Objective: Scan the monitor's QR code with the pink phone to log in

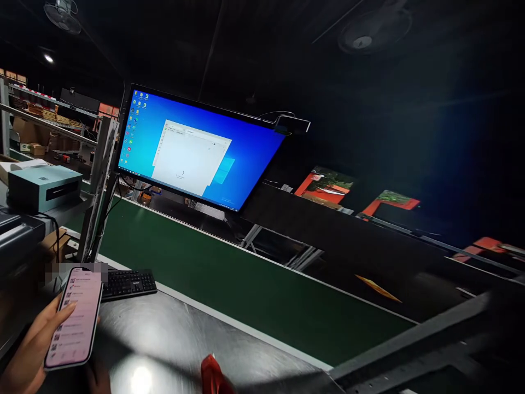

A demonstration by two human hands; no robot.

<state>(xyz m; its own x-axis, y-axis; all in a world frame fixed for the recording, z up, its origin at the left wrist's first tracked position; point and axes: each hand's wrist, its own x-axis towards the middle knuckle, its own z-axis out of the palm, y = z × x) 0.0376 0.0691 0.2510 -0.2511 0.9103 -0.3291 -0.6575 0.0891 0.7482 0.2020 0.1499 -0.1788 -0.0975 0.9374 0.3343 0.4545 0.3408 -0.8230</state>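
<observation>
My left hand [30,345] grips a smartphone [76,317] at the lower left, thumb resting on its lit pink screen. The phone is held upright above a grey metal table [172,339]. My right hand is not in view. A black keyboard [129,283] lies on the table just beyond the phone. Above it a large monitor [197,148] shows a blue desktop with a white window open. A red object [213,375] pokes up at the bottom edge; I cannot make out what it is.
A green conveyor belt [246,284] runs diagonally behind the table. A pale green printer [45,186] sits at the left beside a metal post [98,186]. Shelves with boxes [36,117] stand far left. Red cartons [326,189] lie beyond in the dark.
</observation>
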